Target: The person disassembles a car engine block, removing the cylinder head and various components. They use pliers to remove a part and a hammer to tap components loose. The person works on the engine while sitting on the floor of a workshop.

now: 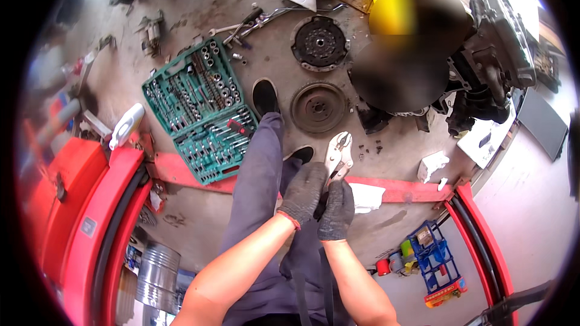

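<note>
Locking pliers (338,156) with a silver head point away from me, held up in front of my legs. Both hands wear dark knitted gloves. My left hand (304,192) is closed around the left side of the pliers' handles. On the right side, my right hand (337,210) also grips the handles, with its thumb up along the tool. The lower handle ends are mostly hidden by the gloves. Beyond the pliers lie a rusty round flywheel (318,107) and, farther off, a dark clutch pressure plate (319,43), both flat on the floor.
An open green socket set case (199,105) lies left of my foot. A red lift beam (399,189) crosses the floor between red posts. At the far right stands an engine (483,72), partly blurred. Several small bolts (379,147) lie near the flywheel. A blue rack (436,259) sits lower right.
</note>
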`<state>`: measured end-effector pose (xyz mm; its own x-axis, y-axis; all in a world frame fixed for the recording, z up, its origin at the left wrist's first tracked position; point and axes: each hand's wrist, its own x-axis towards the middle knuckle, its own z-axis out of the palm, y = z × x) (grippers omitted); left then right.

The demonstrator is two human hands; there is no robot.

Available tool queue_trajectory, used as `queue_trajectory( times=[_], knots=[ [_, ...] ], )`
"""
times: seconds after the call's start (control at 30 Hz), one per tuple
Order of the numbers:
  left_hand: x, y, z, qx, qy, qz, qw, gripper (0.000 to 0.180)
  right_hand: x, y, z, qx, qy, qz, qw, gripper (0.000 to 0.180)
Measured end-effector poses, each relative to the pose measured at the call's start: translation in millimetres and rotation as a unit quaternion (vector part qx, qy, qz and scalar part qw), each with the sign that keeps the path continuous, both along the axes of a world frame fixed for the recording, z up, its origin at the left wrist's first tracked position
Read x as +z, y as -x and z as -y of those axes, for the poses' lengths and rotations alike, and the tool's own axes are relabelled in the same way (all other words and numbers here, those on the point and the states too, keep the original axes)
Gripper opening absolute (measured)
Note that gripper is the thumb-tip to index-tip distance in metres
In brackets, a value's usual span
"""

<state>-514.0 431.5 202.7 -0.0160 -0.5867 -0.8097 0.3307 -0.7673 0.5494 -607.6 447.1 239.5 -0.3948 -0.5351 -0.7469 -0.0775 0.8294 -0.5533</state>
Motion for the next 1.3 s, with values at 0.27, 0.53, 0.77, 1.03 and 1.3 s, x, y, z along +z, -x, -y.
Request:
queue_trajectory(
  times=[0.27, 0.53, 0.77, 1.03, 1.3],
  knots=[
    [-35, 1, 32, -0.043, 0.034, -0.019, 0.998, 0.032, -10, 5, -20, -0.094, -0.039, 0.074, 0.992, 0.029],
    [-48, 35, -56, -0.3, -0.053, 0.185, 0.934, 0.057, -74, 25, -62, -0.132, 0.027, 0.05, 0.99, 0.037],
    [-110, 84, -111, -0.497, -0.033, 0.235, 0.835, 0.054, -135, 70, -121, -0.16, -0.055, 0.03, 0.985, 0.04],
    [-219, 65, -105, -0.711, 0.087, 0.197, 0.67, 0.036, -184, 133, -151, 0.101, -0.137, 0.0, 0.985, 0.045],
    [-240, 105, -97, -0.827, 0.156, 0.159, 0.516, 0.03, -233, 163, -212, -0.013, -0.144, 0.058, 0.988, 0.045]
  ],
)
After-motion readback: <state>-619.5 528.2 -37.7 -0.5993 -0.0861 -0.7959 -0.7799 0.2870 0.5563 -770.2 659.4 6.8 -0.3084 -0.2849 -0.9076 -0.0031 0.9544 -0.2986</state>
